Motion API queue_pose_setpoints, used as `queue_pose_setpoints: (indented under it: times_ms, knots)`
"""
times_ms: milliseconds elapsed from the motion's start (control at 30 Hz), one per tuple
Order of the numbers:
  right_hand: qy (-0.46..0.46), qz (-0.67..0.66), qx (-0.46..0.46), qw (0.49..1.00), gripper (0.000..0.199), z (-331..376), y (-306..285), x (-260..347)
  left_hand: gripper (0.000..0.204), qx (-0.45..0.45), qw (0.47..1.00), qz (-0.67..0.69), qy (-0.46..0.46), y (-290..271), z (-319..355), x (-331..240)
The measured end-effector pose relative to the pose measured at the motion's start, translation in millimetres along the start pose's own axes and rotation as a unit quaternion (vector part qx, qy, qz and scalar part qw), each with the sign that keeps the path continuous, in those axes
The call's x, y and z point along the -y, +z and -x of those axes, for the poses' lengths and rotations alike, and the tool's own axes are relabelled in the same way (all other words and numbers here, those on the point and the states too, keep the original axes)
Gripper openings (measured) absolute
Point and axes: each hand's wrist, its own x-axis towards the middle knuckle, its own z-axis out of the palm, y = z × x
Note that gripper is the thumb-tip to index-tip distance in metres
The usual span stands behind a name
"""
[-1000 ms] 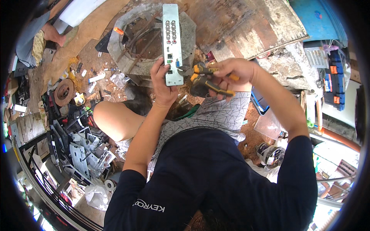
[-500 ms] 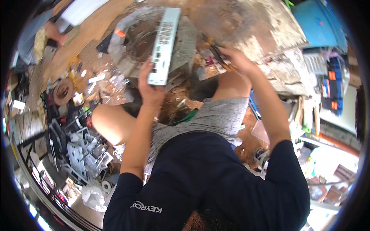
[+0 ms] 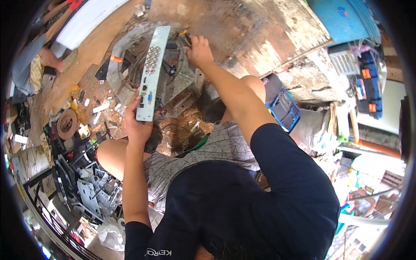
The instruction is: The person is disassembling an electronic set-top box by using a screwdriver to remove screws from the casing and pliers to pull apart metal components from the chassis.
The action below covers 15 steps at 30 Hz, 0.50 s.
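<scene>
While the left hand holds a long metal panel by its lower end, the right hand is out at the far right side of a concrete ring, beside a yellow-and-black tool. The left grip is closed on the panel, which slants away over the ring with its sockets facing the head. The right grip is poorly shown: the tool is small and partly hidden, so I cannot tell whether the fingers hold it or only lie next to it. The step in hand seems to be either laying the tool down or taking it up, with the panel held off to the left. What the next move calls for, I judge, is a firm left grip, since no hand supports the panel's long upper end.
</scene>
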Motion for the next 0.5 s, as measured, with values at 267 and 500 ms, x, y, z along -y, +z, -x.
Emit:
queue_pose_setpoints:
  times_ms: [267, 500]
  knots:
    - [0.000, 0.046, 0.026, 0.999, 0.059, -13, -14, -9, 0.069, -0.005, 0.996, -0.041, -0.083, -11, -5, -19]
    - [-0.295, -0.131, -0.064, 0.944, 0.023, 29, -151, 84, 0.076, 0.003, 0.990, 0.045, -0.134, -39, -25, -20]
